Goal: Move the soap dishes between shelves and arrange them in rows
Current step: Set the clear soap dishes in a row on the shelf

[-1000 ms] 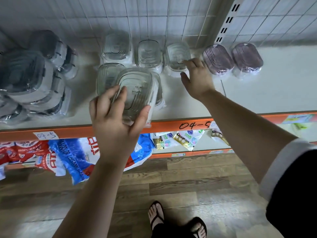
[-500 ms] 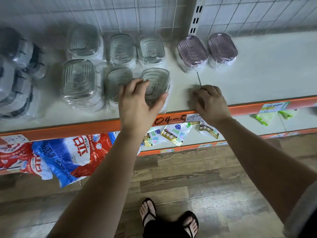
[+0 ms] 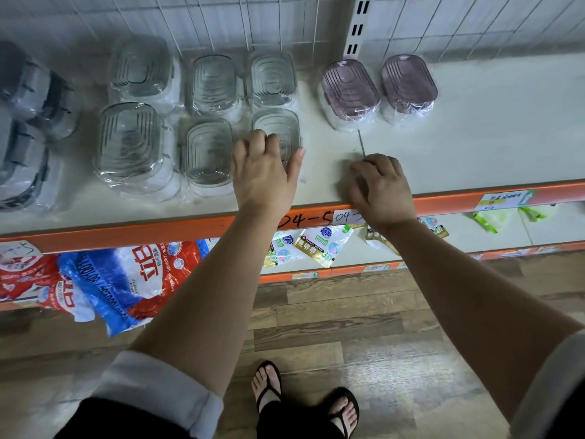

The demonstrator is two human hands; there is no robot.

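Six clear soap dishes (image 3: 207, 153) sat in two rows on shelf (image 3: 474, 137) | left hand (image 3: 266, 175) fingers clasped front-row dish (image 3: 278, 123) at 3 o'clock end, likely squaring it | right hand (image 3: 380, 188) fingers curled, empty, bracing shelf edge | purple dishes (image 3: 348, 87) at 2 o'clock

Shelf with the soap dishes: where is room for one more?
Free: the bare shelf right of the two purple dishes, and the patch before them beside the right hand. Crowded: the clear dishes on the left, in two tight rows.
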